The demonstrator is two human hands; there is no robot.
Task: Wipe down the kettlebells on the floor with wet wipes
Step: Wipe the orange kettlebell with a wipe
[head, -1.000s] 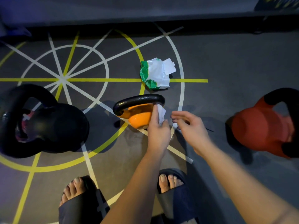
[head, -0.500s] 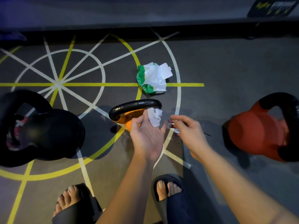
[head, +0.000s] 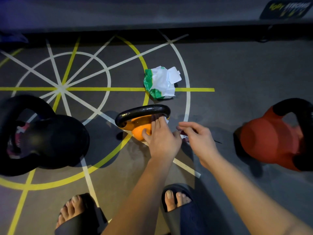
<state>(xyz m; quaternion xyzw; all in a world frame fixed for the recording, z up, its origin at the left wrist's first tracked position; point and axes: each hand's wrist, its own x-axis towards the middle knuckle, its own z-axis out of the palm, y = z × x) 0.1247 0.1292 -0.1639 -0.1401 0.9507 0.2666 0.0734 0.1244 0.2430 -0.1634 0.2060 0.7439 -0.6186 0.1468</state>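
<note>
Orange kettlebell (head: 138, 131), frame centre, standing on the floor (head: 237, 73); its black handle (head: 144, 110) runs left to right, the right end slightly higher in frame. The left hand (head: 162, 141), palm down with fingers extended, presses a white wet wipe (head: 166, 120) against the handle's right end, thumb on the orange body. The right hand (head: 201, 141) hovers just right of it, fingers loosely curled; whether it holds anything cannot be told. Half a second earlier the left hand was palm up, off the kettlebell. Behind lies a green-and-white wipes pack (head: 160, 83). A black kettlebell (head: 50, 141) stands at left, a red kettlebell (head: 269, 141) at right. Dark gym flooring carries yellow and white lines.
</note>
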